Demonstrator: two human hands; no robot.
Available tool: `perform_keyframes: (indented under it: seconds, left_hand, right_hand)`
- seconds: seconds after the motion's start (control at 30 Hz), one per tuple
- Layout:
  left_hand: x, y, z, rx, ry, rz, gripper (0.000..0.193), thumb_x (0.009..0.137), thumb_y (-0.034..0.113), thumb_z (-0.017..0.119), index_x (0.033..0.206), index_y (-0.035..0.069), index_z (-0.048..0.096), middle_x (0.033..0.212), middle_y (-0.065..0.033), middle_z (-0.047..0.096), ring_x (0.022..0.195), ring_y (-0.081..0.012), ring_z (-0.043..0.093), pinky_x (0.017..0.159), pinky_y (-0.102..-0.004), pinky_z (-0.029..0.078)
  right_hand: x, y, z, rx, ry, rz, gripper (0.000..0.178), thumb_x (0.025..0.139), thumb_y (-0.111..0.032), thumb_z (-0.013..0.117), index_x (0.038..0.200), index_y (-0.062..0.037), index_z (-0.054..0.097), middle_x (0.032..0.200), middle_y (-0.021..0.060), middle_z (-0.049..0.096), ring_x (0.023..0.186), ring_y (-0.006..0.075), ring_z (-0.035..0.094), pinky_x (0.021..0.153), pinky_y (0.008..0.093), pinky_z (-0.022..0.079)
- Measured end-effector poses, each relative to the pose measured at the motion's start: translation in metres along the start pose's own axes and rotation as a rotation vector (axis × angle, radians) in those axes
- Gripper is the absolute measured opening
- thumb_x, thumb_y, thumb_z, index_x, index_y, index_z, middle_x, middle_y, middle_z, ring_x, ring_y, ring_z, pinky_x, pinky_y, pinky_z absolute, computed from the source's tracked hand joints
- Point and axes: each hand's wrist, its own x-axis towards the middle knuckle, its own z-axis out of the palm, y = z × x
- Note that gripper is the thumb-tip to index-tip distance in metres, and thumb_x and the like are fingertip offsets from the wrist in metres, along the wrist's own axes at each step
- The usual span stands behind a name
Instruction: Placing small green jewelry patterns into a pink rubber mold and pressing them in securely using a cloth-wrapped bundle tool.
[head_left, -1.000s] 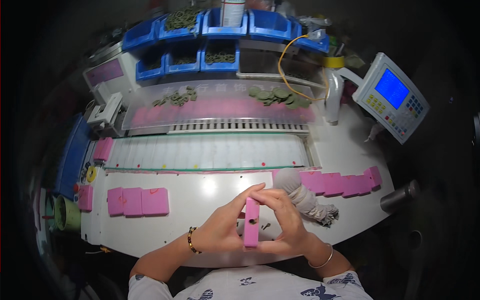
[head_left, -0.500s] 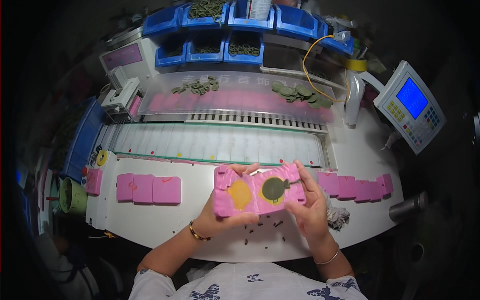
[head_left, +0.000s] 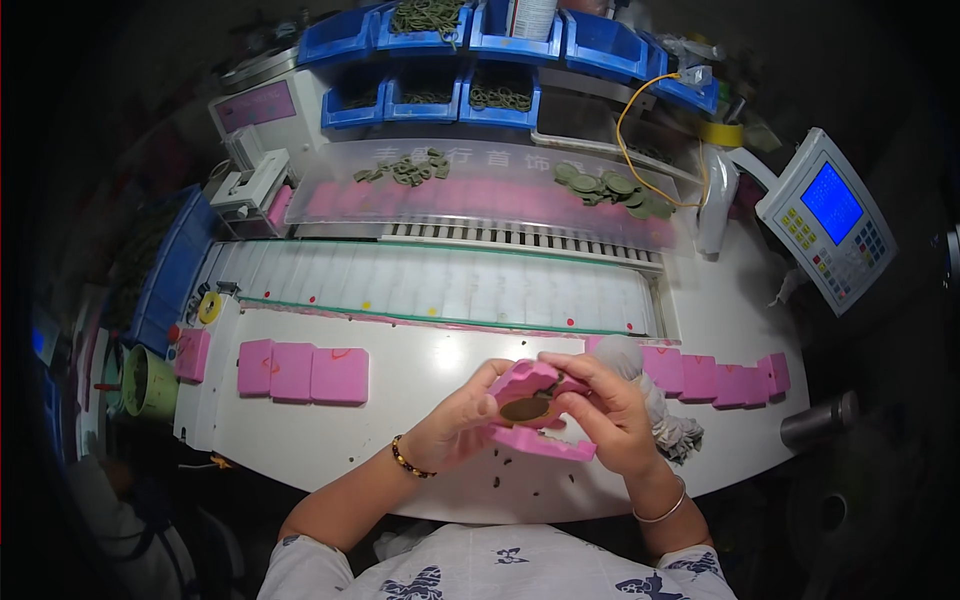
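Grip of the left hand (head_left: 452, 425) clasps the left side of a gaping pink rubber mould (head_left: 545, 445). The right hand (head_left: 615, 420) grasps the mould's right side, fingers over its upper part and thumb at the inner face, next to a dark brownish-green oval disc (head_left: 525, 410) seated in the opening. The mould is held tilted above the near middle of a white desk (head_left: 300, 440), its lower flap spread away from the upper part. A dark-and-gold beaded bracelet (head_left: 405, 458) circles the left wrist, a thin silver-coloured bangle (head_left: 668, 505) the right.

Below the hands, small dark crumbs (head_left: 497, 482) lie scattered toward the desk's near edge. Just beyond the right hand sits a grey cloth bundle (head_left: 675, 432), beside a row of pink rubber blocks (head_left: 735, 384) running toward the right edge, where a dark metallic cylinder (head_left: 820, 420) lies. Toward the left edge, three pink rubber slabs (head_left: 340, 376) sit side by side, touching.

Along the far side stretches a long white panel edged in green (head_left: 450, 285); beyond it, a frosted plastic tray (head_left: 480, 195) carries green pieces (head_left: 610, 186) in two heaps. Blue plastic bins (head_left: 600, 45) stand in two tiers at the back.
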Motion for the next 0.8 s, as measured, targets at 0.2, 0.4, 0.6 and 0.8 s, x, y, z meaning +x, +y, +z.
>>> perform_keyframes:
  seconds: [0.2,0.4,0.6,0.8]
  left_hand:
    - [0.0,-0.006,-0.01,-0.135,0.001,-0.082,0.068,0.092,0.05,0.064,0.136,0.004,0.04,0.124,-0.0169,0.057,0.111,-0.0299,0.062,0.097,-0.0433,0.052]
    - [-0.001,-0.003,-0.009,-0.08,0.059,-0.003,0.055,0.093,0.046,0.065,0.124,0.004,0.047,0.114,-0.0144,0.062,0.101,-0.0232,0.066,0.09,-0.0379,0.055]
    - [-0.001,0.005,0.0,0.074,0.185,0.053,0.035,0.097,0.036,0.058,0.107,0.003,0.056,0.104,-0.0116,0.066,0.095,-0.0187,0.067,0.088,-0.0344,0.055]
    - [0.0,0.007,-0.003,0.2,0.268,0.062,0.039,0.095,0.036,0.053,0.099,-0.003,0.058,0.102,-0.012,0.063,0.089,-0.0184,0.063,0.082,-0.032,0.052]
  right_hand:
    - [0.0,0.006,0.01,-0.267,-0.122,-0.156,0.063,0.084,-0.003,0.073,0.141,0.0019,0.045,0.134,0.0156,0.048,0.124,0.0227,0.051,0.1,0.0336,0.045]
    - [0.002,-0.008,0.013,-0.642,0.002,-0.371,0.062,0.075,-0.02,0.083,0.129,-0.004,0.057,0.125,0.0144,0.057,0.107,0.0296,0.058,0.093,0.0389,0.047]
    - [0.003,-0.003,0.009,-0.703,0.102,-0.482,0.034,0.076,-0.006,0.08,0.108,-0.0041,0.068,0.106,0.0104,0.067,0.092,0.0245,0.064,0.078,0.0335,0.048]
    - [0.006,-0.006,0.011,-0.724,0.093,-0.493,0.028,0.075,-0.004,0.081,0.101,-0.0046,0.068,0.102,0.0089,0.067,0.085,0.0231,0.063,0.075,0.0329,0.047]
